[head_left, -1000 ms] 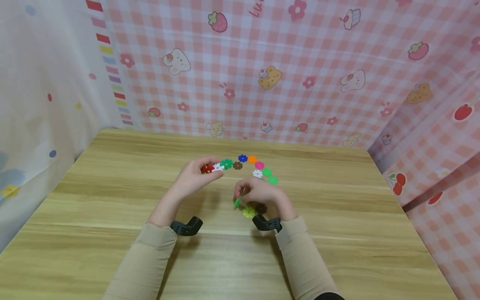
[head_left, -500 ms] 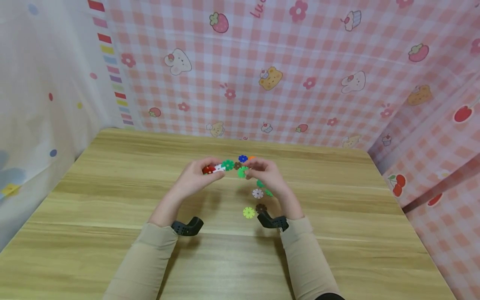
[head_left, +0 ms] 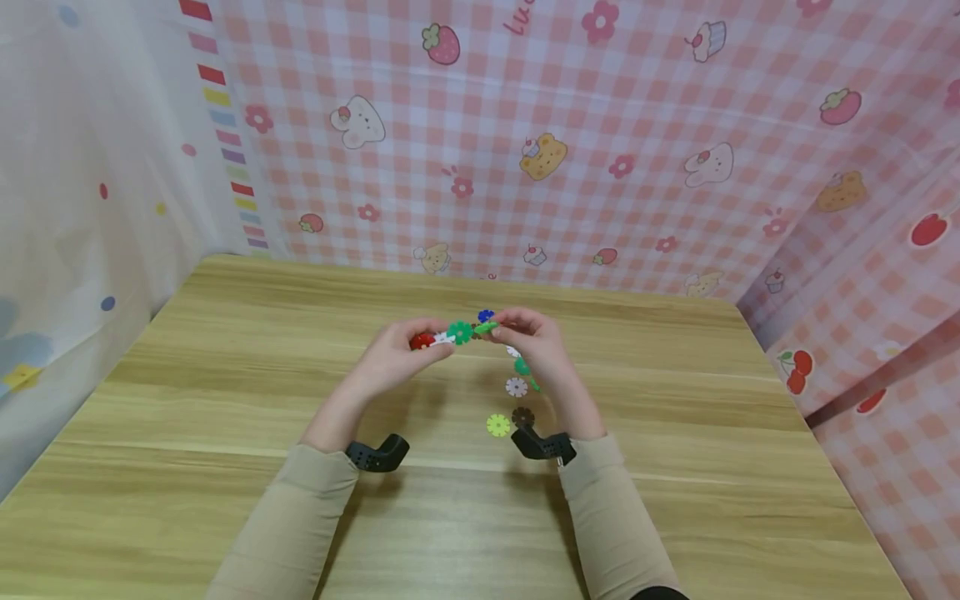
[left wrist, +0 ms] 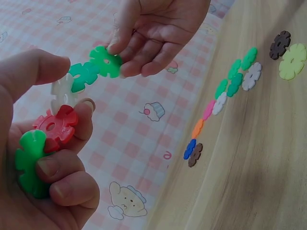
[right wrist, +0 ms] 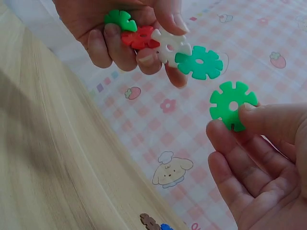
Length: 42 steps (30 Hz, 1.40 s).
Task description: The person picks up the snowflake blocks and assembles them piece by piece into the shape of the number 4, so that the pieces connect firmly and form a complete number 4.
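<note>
My left hand (head_left: 392, 360) grips a short chain of notched plastic snowflake discs. A green disc (left wrist: 31, 163) lies against the palm, joined to a red disc (left wrist: 61, 125), then a white disc (left wrist: 61, 96) pinched by thumb and forefinger. At the chain's free end a teal-green disc (right wrist: 199, 62) sticks out past the fingertips. My right hand (head_left: 543, 354) pinches a loose bright green snowflake disc (right wrist: 221, 106) between thumb and fingers. The right wrist view shows a small gap between this disc and the teal-green one. Both hands are raised above the table.
Loose snowflake discs lie on the wooden table (head_left: 300, 517), among them a yellow one (head_left: 498, 425), a dark brown one (head_left: 522, 417), a white one (head_left: 516, 387) and a blue one (left wrist: 190, 149). A pink checked cloth (head_left: 480, 125) hangs behind the table's far edge.
My right hand has brought the bright green disc up from near the table to the chain's free end, and has turned the disc edge-on. My left hand has hardly moved.
</note>
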Tool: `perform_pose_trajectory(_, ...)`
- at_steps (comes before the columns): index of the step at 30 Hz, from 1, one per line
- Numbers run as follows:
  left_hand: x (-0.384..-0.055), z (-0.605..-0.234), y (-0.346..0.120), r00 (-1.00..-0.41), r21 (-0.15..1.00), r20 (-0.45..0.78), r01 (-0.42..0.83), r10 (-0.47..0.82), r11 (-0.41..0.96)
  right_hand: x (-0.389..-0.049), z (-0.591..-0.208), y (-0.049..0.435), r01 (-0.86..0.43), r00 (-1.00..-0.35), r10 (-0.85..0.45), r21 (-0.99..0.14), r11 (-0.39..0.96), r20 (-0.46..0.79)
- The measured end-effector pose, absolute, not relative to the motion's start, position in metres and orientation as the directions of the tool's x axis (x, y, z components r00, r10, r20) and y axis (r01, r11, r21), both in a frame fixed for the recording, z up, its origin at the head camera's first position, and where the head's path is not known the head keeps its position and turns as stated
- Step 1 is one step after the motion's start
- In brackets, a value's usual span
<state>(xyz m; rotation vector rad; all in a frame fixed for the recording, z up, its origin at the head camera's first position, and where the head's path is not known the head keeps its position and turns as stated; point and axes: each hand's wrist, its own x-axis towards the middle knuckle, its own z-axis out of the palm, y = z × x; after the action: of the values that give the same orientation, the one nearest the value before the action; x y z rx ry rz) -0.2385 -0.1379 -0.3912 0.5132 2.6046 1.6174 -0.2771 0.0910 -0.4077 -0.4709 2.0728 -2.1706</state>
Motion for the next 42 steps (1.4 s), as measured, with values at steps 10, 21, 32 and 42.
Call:
perform_pose_trajectory(10,-0.2381,-0.39,-0.1383,-0.942,0.871,0.144,0.266,0.302,0.413,-0.2734,-0.4045,0.0865,-0.182,-0.932,-0.309,-0.982,-0.051,0.189)
perform_pose_trajectory(21,-0.2376,-0.3882,-0.1374,-0.947,0.869,0.12,0.245,0.298,0.43,-0.2721,-0.4064,0.0877,-0.303,-0.905,-0.29,-0.95,-0.073,0.311)
perform_pose_trajectory(32,-0.2373,-0.3882,-0.1379,-0.949,0.871,0.115,0.238,0.293,0.43,-0.2717,-0.4064,0.0864,-0.333,-0.897,-0.284,-0.94,-0.07,0.339)
perform_pose_trajectory(42,-0.2378,-0.3892,-0.1387,-0.948,0.875,0.117,0.239,0.295,0.422,-0.2715,-0.4061,0.0861,-0.335,-0.901,-0.275,-0.941,-0.053,0.336)
